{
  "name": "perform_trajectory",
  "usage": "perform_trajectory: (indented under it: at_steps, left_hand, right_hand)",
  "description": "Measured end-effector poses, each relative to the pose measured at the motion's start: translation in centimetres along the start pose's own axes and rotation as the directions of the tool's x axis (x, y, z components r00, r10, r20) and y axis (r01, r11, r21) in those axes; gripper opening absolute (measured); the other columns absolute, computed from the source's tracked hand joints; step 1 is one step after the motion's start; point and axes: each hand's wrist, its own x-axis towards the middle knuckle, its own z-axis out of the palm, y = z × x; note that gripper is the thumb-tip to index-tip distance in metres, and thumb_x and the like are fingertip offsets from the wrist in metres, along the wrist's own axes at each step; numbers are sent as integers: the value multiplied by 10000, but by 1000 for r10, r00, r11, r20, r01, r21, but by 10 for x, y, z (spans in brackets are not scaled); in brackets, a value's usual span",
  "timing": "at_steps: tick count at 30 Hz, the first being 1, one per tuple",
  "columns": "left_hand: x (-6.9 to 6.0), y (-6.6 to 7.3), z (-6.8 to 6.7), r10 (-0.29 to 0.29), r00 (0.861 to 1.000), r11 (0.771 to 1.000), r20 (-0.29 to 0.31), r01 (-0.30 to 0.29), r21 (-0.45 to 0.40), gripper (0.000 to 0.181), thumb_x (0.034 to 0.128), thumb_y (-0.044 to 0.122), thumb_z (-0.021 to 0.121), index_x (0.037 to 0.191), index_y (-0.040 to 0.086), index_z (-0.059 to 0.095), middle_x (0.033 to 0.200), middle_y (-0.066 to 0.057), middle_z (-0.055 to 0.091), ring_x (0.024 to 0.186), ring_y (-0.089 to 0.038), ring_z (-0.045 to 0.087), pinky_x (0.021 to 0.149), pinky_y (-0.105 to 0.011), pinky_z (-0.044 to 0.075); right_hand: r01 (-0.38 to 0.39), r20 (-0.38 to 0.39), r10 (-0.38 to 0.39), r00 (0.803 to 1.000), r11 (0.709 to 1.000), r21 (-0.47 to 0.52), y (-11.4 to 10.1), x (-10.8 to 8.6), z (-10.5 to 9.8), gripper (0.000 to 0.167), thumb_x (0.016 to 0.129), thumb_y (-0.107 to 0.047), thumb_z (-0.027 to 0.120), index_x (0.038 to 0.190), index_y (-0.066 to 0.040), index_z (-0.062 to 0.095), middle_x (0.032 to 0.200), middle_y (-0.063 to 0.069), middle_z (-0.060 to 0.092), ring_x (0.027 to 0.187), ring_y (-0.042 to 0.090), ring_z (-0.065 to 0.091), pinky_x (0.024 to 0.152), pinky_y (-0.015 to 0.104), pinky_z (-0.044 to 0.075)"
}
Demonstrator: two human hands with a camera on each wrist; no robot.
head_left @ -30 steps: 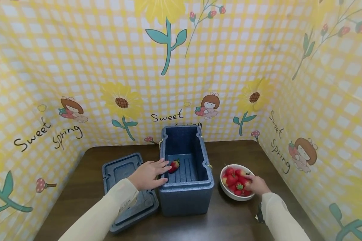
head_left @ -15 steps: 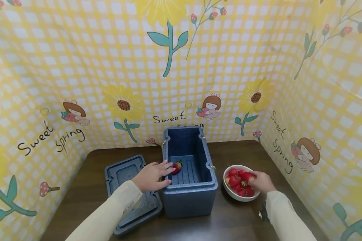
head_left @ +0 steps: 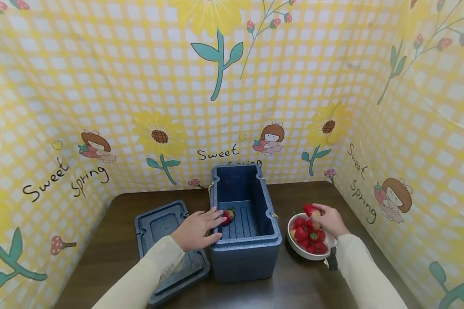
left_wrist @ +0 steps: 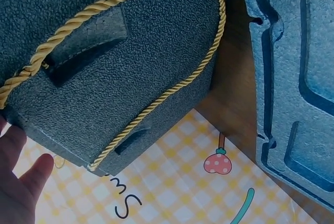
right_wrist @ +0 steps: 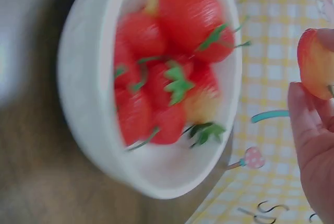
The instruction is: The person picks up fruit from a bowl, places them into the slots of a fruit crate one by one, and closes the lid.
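My right hand [head_left: 330, 219] pinches a strawberry [head_left: 311, 210] above the white bowl [head_left: 302, 256]. In the right wrist view that strawberry [right_wrist: 316, 63] shows red and pale yellow between thumb and fingers, apart from the bowl's several red strawberries [right_wrist: 190, 12]. With fingers stretched out, my left hand [head_left: 196, 229] rests on the left rim of the dark blue foam box [head_left: 244, 262]. One strawberry [head_left: 228, 216] lies on the box's floor, partly hidden by the left fingertips. The left wrist view catches the box's side and only part of the left hand [left_wrist: 21, 177].
A blue lid [head_left: 179, 274] lies on the wooden table [head_left: 294, 287], left of the box and partly under the left forearm. Yellow twisted rope [left_wrist: 156, 101] hangs along the box's side. Patterned yellow checked cloth [head_left: 170, 86] stands behind and at both sides.
My right hand has lifted a strawberry up out of the bowl, where it was reaching among the fruit. The left hand stays on the box rim. The view has shifted slightly.
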Motion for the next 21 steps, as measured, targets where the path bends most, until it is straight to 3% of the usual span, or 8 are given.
perform_trajectory:
  at_steps: [7,16,21]
  left_hand:
    - [-2,-1,0,8,1000,1000,1,-8,3,508,958,375,503,1379,92,530,1448,-125,442,1356,-318,370,1048,-548,332]
    - [0,-1,0,25,1000,1000,-1,-25,-1,521,963,392,477,1365,66,540,1439,-142,450,1353,-330,373,1051,-553,325]
    - [-1,0,0,11,1000,1000,-1,-11,-3,510,955,377,502,1357,66,549,1439,-132,451,1358,-330,363,1049,-558,326]
  right_hand:
    - [19,6,-20,1000,993,113,-23,10,3,524,843,-98,642,1322,70,516,1225,304,561,1007,355,553,851,395,483]
    - [156,1,-156,988,984,-82,-45,24,-8,500,799,-140,668,1250,60,589,1140,275,613,915,306,557,747,331,450]
    - [216,-15,-219,976,971,-100,-56,31,-12,494,774,-109,689,1224,74,601,1130,278,621,904,295,580,768,336,461]
